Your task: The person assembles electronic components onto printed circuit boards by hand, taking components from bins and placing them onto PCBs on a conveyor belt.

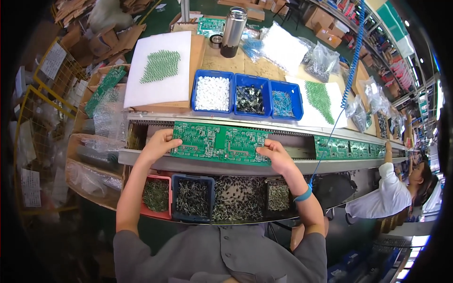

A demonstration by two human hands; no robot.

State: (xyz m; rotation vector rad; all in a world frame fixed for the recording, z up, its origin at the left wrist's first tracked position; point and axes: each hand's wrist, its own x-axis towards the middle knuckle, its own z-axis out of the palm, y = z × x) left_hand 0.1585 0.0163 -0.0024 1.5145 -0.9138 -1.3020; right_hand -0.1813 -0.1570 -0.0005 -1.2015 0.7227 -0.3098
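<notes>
A long green circuit board [220, 141] spans the conveyor rails in front of me. My left hand [161, 143] grips its left end, thumb on top. At the opposite end, my right hand [277, 154] pinches the edge between thumb and fingers. A blue band with a coiled blue cord [354, 56] circles my right wrist [303, 194]. Just beyond the board stand three blue bins: one of white parts [212, 93], one of black parts [249, 99] and one of light-blue leaded parts [283, 104].
More green boards [349, 148] sit in the conveyor to the right, where a co-worker in white [384, 195] reaches in. Nearer me are trays of leaded components [192, 197]. White foam sheets [137, 70] hold green parts. A steel flask [233, 32] stands behind the bins.
</notes>
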